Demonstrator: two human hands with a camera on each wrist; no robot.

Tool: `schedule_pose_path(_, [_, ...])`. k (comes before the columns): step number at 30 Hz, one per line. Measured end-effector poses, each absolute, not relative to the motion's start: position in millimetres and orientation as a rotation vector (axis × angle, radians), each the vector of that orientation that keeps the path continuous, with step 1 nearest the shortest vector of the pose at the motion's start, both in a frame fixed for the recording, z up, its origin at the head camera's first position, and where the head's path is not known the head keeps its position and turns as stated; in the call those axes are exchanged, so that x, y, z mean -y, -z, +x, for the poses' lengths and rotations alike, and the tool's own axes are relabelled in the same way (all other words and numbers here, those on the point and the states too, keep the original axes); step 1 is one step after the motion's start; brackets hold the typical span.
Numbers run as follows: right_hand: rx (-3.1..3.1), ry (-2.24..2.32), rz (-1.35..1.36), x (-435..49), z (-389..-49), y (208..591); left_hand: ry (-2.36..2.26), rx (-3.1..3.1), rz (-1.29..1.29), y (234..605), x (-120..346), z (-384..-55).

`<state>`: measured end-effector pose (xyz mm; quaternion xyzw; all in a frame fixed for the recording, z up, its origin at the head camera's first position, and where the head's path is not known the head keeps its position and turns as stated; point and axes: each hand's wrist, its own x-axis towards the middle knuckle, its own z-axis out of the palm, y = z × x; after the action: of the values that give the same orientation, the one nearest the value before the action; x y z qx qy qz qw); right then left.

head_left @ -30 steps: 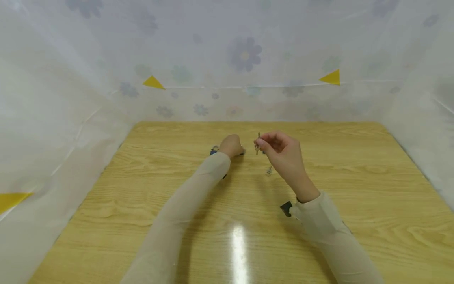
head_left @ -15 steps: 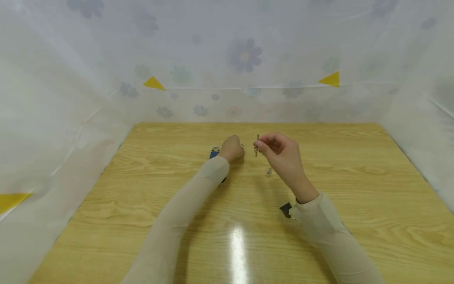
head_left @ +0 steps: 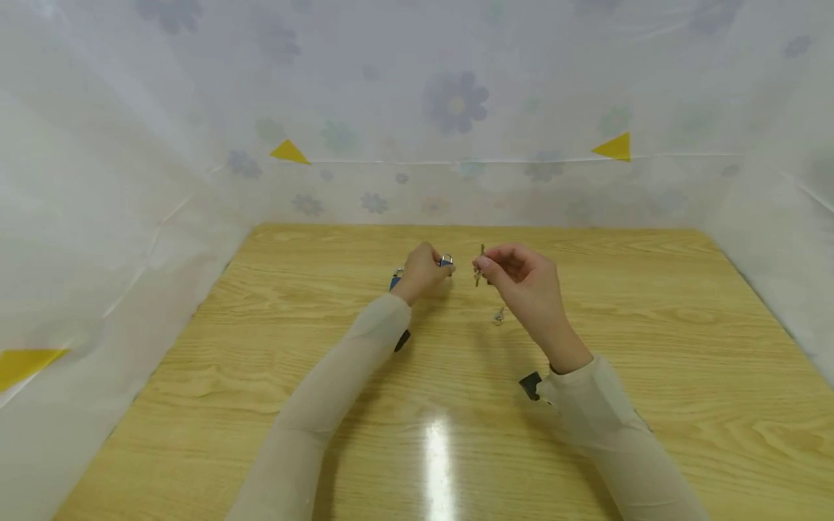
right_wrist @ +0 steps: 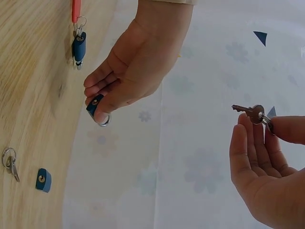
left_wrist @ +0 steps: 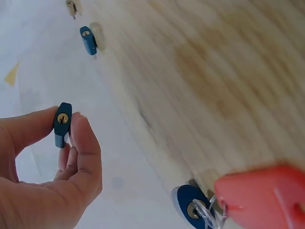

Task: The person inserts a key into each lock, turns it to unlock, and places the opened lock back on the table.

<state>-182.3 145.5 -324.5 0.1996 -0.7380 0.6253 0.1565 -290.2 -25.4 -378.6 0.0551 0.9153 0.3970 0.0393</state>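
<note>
My left hand (head_left: 422,272) pinches a small blue padlock (left_wrist: 62,119) between thumb and fingers, its brass keyhole showing in the left wrist view. Just to its right, my right hand (head_left: 526,288) holds small keys (right_wrist: 256,113) on a ring between thumb and fingertips; one key's blade points toward the padlock, with a gap between them. A second blue padlock (right_wrist: 79,46), a key in its lock and a red tag (left_wrist: 259,195) on the ring, lies by the left wrist. Another blue padlock (right_wrist: 43,180) sits on the table near the right hand.
A loose ring with keys (head_left: 499,316) lies on the wooden table (head_left: 430,376), below the right hand in the head view. Flowered white sheeting (head_left: 384,94) hangs behind the table and along both sides.
The left hand has turned and opened out a little, bringing its padlock into sight in the head view. The right hand keeps the keys in nearly the same place.
</note>
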Motion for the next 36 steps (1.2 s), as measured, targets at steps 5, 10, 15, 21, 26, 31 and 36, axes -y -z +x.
schedule_pose_path(5, [2.101, -1.795, 0.575, -145, -183, 325, -1.336, -2.788, 0.197, 375, 28, -285])
schedule_pose_path(10, [2.093, -1.803, 0.577, -145, -183, 324, -1.424, -2.783, 0.214, 368, 28, -279])
schedule_pose_path(15, [2.100, -1.794, 0.576, -145, -183, 326, -1.542, -2.761, 0.224, 361, 28, -272])
schedule_pose_path(21, [2.101, -1.790, 0.583, -145, -185, 326, -1.703, -2.664, 0.243, 349, 28, -260])
schedule_pose_path(26, [2.104, -1.803, 0.582, -144, -185, 327, -1.844, -2.581, 0.301, 338, 26, -251])
schedule_pose_path(31, [2.101, -1.822, 0.592, -144, -185, 326, -1.995, -2.470, 0.357, 328, 26, -239])
schedule_pose_path(36, [2.105, -1.816, 0.616, -143, -185, 327, -2.157, -2.336, 0.381, 318, 26, -227])
